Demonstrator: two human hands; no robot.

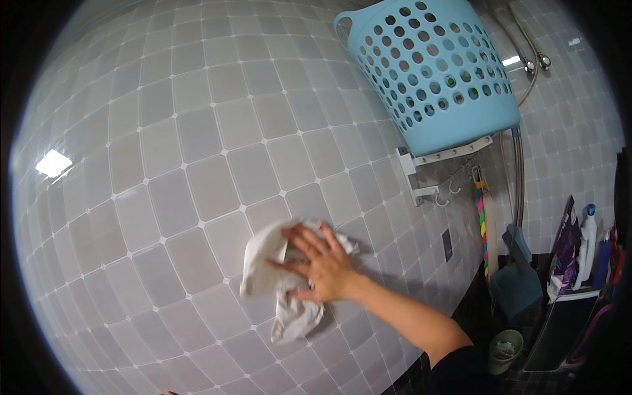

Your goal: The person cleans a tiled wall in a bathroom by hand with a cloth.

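Observation:
My right hand (322,266) lies spread against the tiled wall (214,187), its fingers stretched apart and pointing up to the left. Under the palm and fingers is a crumpled white cloth (263,253), pressed to the tiles. One part of the cloth bulges out left of the fingers, and another hangs below the thumb. Of my left hand (168,393) only a sliver shows at the bottom edge, so its fingers cannot be made out.
A light blue perforated laundry basket (434,79) rests on a white wall rack (454,153) with hooks. Farther right are a blue dustpan (515,289), a green bin (505,349) and several bottles, among them a white spray bottle (586,247). Metal fittings (536,64) hold hoses at the upper right.

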